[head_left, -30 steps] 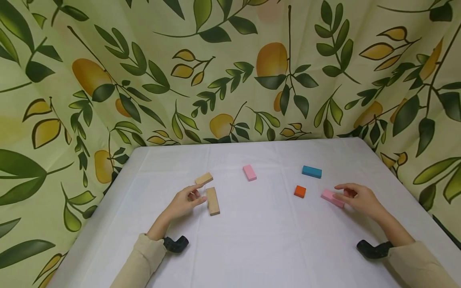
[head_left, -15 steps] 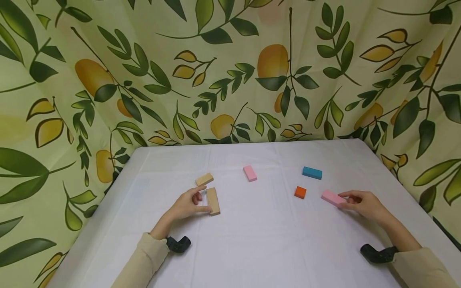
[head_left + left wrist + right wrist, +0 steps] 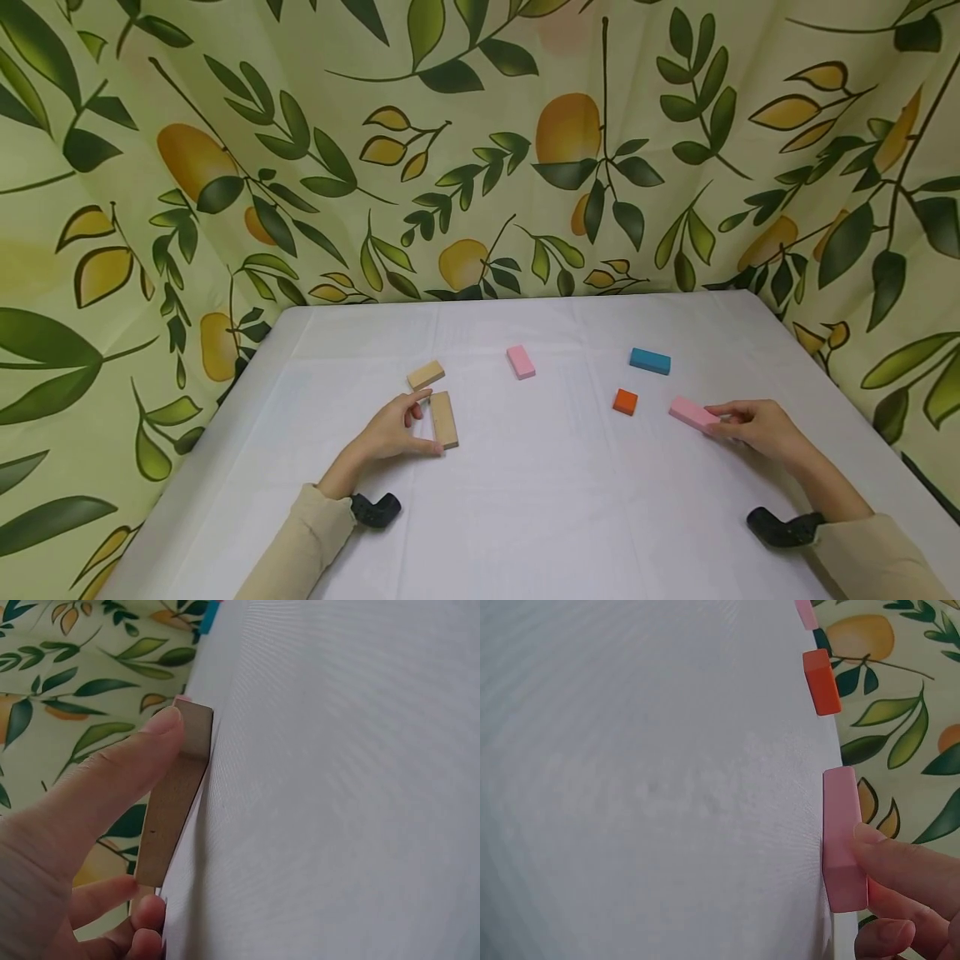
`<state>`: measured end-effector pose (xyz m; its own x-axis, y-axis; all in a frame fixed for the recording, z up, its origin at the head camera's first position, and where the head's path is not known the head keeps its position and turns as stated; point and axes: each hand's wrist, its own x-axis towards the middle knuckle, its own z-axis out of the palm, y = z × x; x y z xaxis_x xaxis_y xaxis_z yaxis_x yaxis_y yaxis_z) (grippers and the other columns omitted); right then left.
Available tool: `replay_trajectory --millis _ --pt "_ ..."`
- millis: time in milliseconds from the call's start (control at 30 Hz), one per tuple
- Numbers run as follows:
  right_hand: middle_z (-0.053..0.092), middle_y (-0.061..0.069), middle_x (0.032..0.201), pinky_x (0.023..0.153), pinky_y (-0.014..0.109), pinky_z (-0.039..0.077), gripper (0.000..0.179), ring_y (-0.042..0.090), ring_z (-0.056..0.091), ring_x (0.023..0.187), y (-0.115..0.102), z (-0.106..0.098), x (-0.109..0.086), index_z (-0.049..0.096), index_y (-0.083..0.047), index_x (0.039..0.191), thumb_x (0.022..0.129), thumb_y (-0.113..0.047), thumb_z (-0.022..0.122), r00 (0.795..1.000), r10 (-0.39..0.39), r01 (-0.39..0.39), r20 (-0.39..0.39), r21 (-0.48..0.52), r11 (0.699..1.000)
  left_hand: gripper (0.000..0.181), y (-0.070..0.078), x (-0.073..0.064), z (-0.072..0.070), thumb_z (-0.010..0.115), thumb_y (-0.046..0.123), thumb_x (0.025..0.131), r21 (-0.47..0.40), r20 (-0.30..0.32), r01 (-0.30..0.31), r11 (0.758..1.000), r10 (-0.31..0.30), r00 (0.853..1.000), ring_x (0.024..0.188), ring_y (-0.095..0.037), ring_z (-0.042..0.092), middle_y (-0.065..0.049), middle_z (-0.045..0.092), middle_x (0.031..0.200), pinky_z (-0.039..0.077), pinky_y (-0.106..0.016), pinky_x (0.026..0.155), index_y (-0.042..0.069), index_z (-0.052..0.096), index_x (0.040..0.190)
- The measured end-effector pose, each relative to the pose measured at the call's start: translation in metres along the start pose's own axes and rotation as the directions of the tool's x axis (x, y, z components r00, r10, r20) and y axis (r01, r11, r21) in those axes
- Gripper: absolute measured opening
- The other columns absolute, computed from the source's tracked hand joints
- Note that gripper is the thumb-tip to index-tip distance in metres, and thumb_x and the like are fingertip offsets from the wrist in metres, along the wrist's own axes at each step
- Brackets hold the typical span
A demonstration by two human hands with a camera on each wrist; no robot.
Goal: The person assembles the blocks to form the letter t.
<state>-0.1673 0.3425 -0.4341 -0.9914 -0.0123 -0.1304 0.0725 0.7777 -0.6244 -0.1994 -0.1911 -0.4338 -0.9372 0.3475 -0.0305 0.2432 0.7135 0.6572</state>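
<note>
My left hand [image 3: 388, 429] pinches a long plain wooden block [image 3: 444, 419] by its two ends, thumb at the near end and index finger at the far end. In the left wrist view, that wooden block [image 3: 171, 817] lies on the white cloth under the thumb. A shorter wooden block [image 3: 426, 375] sits just beyond the index finger. With thumb and fingers, my right hand [image 3: 761, 429] grips the right end of a long pink block [image 3: 690, 412]. The right wrist view has this pink block [image 3: 841, 817] low over or on the cloth; which, I cannot tell.
Another pink block [image 3: 521, 362] lies at the middle back of the white-covered table [image 3: 525, 517]. An orange block [image 3: 626, 402] and a blue block [image 3: 649, 361] lie left of and behind the right hand. A leaf-patterned curtain [image 3: 480, 167] surrounds the table.
The left thumb has moved toward me along the wooden block to its near end. My right hand has shifted slightly right and toward me, onto the pink block's right end.
</note>
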Motion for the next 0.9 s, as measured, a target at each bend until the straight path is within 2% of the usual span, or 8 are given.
replay_trajectory --millis 300,467,633,900 --pt "0.040 -0.001 0.069 0.057 0.025 0.030 0.053 0.007 0.037 0.072 -0.0001 -0.0014 0.0002 0.060 0.007 0.123 0.087 -0.031 0.070 0.999 0.034 -0.034 0.021 0.006 0.999 0.095 -0.0001 0.0009 0.0025 0.091 0.028 0.060 0.028 -0.014 0.003 1.000 -0.002 1.000 0.078 -0.010 0.039 -0.005 0.052 0.093 0.030 -0.018 0.066 -0.001 0.047 0.139" --pt "0.039 -0.001 0.069 0.059 0.025 0.029 0.055 0.008 0.037 0.074 0.0002 -0.0018 0.0010 0.059 0.006 0.125 0.087 -0.032 0.069 0.998 0.052 -0.053 0.031 0.016 0.998 0.090 -0.0008 0.0009 0.0036 0.092 0.025 0.059 0.004 -0.037 -0.002 1.000 0.002 0.999 0.080 -0.011 0.041 -0.006 0.052 0.093 0.031 -0.018 0.067 -0.001 0.051 0.135" --pt "0.039 -0.001 0.069 0.059 0.025 0.030 0.057 0.008 0.038 0.073 0.0000 -0.0011 0.0006 0.059 0.007 0.125 0.087 -0.034 0.070 0.998 0.058 -0.059 0.030 0.027 0.998 0.087 -0.0018 0.0013 0.0056 0.093 0.020 0.057 -0.045 -0.068 -0.034 0.998 0.031 0.997 0.080 -0.012 0.041 -0.008 0.051 0.089 0.033 -0.018 0.069 -0.003 0.053 0.132" --pt "0.038 -0.001 0.068 0.058 0.025 0.030 0.060 0.007 0.038 0.070 -0.0004 0.0007 -0.0008 0.057 0.008 0.126 0.086 -0.034 0.070 0.997 0.068 -0.069 0.026 0.043 0.997 0.088 -0.0022 0.0039 0.0078 0.093 0.019 0.056 -0.091 -0.087 -0.049 0.995 0.041 0.995 0.080 -0.012 0.042 -0.006 0.049 0.085 0.035 -0.017 0.070 -0.002 0.054 0.132"
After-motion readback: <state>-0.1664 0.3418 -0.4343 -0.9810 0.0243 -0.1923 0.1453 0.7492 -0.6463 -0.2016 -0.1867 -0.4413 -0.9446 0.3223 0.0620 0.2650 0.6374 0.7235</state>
